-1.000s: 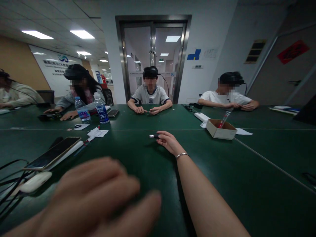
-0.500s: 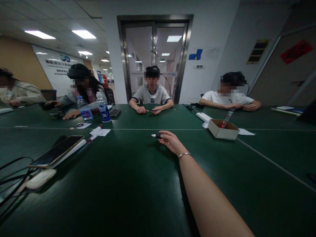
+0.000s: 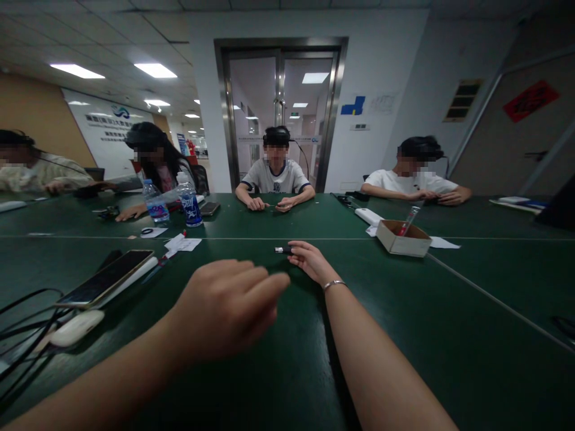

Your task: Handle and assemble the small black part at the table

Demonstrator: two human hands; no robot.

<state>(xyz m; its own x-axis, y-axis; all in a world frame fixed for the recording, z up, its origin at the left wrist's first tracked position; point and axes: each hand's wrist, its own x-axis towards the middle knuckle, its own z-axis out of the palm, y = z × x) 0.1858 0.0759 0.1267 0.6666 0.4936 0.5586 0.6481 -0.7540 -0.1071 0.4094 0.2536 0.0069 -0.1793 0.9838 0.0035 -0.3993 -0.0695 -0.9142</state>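
My right hand [image 3: 311, 261], with a silver bracelet at the wrist, reaches over the middle of the green table [image 3: 287, 389]. Its fingers pinch a small black stick with a shiny metal end [image 3: 281, 250], which points left; its exact kind I cannot make out. Closer to me, my left hand [image 3: 229, 302] is raised above the table, blurred, with its fingers curled in. Whatever may be inside those fingers is hidden. The left hand is apart from the black stick.
On the left lie a phone [image 3: 110, 277], a white mouse-like object [image 3: 77, 328] and black cables [image 3: 27, 323]. Paper scraps [image 3: 183, 243] and two bottles [image 3: 190, 202] are farther back. A small open box [image 3: 403, 240] stands right. Several people sit across the table.
My left hand has come into view from the lower left, its fingers curled. The right hand keeps its hold on the black stick in nearly the same place.
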